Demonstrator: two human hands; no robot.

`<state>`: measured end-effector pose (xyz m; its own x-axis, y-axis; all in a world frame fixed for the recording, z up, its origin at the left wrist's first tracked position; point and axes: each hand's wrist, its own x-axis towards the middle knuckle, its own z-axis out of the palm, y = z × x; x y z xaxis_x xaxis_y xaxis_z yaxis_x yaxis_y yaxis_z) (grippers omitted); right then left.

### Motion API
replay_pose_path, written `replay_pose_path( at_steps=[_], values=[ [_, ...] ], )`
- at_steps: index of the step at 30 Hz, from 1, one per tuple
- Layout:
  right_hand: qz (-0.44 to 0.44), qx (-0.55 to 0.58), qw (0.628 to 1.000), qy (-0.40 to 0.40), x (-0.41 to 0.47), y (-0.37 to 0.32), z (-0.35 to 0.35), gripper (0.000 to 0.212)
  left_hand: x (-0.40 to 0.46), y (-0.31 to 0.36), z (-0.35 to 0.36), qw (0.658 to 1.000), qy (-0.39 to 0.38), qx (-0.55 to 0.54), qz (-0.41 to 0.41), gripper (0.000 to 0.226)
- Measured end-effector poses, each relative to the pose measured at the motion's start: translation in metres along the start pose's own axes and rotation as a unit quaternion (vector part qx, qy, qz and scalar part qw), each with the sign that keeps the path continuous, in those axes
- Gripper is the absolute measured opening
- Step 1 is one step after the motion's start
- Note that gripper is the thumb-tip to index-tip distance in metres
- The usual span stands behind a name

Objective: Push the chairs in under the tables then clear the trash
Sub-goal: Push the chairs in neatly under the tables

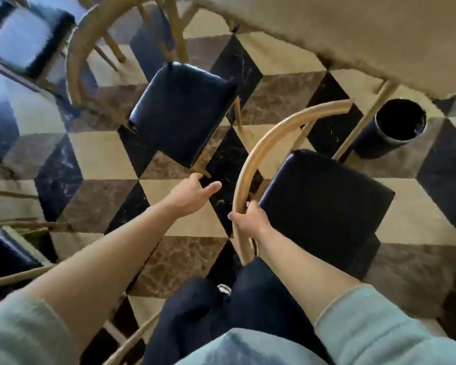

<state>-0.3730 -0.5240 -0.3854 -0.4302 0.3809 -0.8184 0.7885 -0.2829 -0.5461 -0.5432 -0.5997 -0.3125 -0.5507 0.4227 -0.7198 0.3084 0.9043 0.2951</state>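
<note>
Right hand point(249, 218) clenched on the chair point(324, 196) backrest — evidently to steer it under the counter point(353, 35); left hand point(192, 193) released, grasping nothing, reaching toward second chair point(182, 111).

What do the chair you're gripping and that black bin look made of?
Chair backrest under the right hand: looks like bent wood or rattan, tan with a smooth sheen. Its seat: black, slightly glossy, likely leather or vinyl. Bin: matte black cylinder, plastic or metal, can't tell.
</note>
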Motion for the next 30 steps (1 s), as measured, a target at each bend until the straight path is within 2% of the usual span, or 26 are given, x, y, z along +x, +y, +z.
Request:
replay_pose_path(
  at_steps=[3, 5, 9, 13, 15, 17, 20, 25, 30],
  values=[
    [0.008, 0.068, 0.998, 0.013, 0.011, -0.003, 0.012, 0.087, 0.048, 0.038, 0.006, 0.997, -0.058, 0.043, 0.027, 0.091],
    [0.009, 0.088, 0.995, 0.051, 0.017, -0.009, 0.019, 0.079, 0.079, 0.068, 0.007, 0.994, -0.082, 0.065, 0.042, 0.09],
    [0.05, 0.131, 0.987, 0.077, 0.026, -0.014, 0.027, 0.067, 0.137, 0.142, 0.015, 0.99, -0.107, 0.028, 0.085, 0.093],
    [0.082, 0.114, 0.976, 0.165, 0.033, -0.021, 0.037, 0.054, 0.18, 0.222, 0.035, 0.978, -0.133, 0.02, 0.161, 0.058],
    [0.092, 0.093, 0.975, 0.18, 0.035, -0.019, 0.034, 0.045, 0.188, 0.247, 0.043, 0.97, -0.152, 0.014, 0.191, 0.056],
    [0.121, 0.07, 0.971, 0.193, 0.038, -0.019, 0.035, 0.045, 0.192, 0.256, 0.044, 0.96, -0.191, 0.025, 0.203, 0.061],
    [0.143, 0.036, 0.969, 0.199, 0.035, -0.022, 0.041, 0.041, 0.192, 0.246, 0.039, 0.951, -0.225, 0.035, 0.211, 0.057],
    [0.153, -0.01, 0.968, 0.197, 0.039, -0.043, 0.051, 0.039, 0.213, 0.226, 0.001, 0.952, -0.237, 0.016, 0.194, 0.054],
    [0.124, -0.081, 0.972, 0.18, 0.044, -0.06, 0.061, 0.039, 0.237, 0.187, -0.046, 0.965, -0.226, -0.052, 0.125, 0.056]
  ],
)
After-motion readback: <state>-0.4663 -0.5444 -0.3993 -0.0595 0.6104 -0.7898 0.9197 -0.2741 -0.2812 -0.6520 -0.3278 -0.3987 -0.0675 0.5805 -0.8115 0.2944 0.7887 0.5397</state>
